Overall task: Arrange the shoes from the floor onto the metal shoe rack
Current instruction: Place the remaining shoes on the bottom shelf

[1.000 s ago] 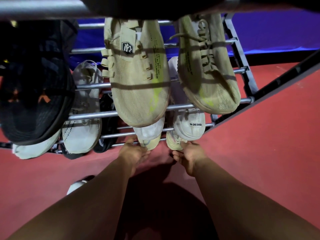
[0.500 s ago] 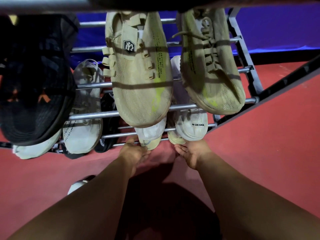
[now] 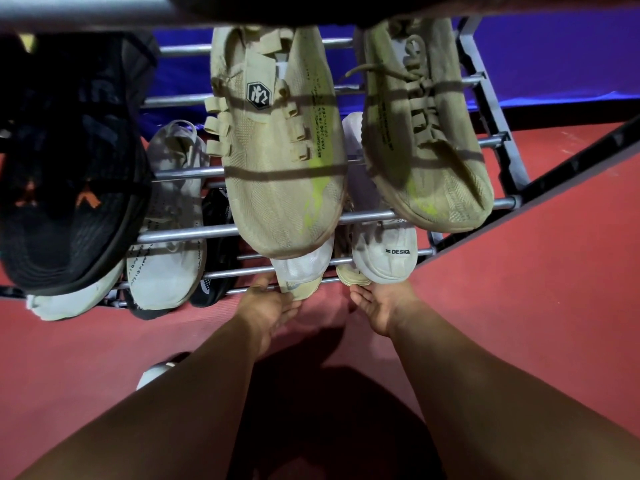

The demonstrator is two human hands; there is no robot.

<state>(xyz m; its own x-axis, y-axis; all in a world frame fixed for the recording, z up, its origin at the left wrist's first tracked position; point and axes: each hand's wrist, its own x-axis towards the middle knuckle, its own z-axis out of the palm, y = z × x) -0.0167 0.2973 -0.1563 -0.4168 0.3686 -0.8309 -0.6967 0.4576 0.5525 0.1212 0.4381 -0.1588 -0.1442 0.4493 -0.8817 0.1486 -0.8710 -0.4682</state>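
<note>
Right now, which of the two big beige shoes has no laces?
The left beige shoe, with the hexagonal badge on its tongue: its lace loops are empty, while the right beige shoe is laced.

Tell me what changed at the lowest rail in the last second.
The right hand pushed the right pale yellow shoe a little deeper under the white shoe and lies open before its toe. The left hand stays at the other yellow shoe; the shoes above did not move.

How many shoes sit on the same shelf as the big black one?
3: black shoe at left, beige shoe in the middle, laced beige shoe at right. Others may hide beyond the left edge.
</note>
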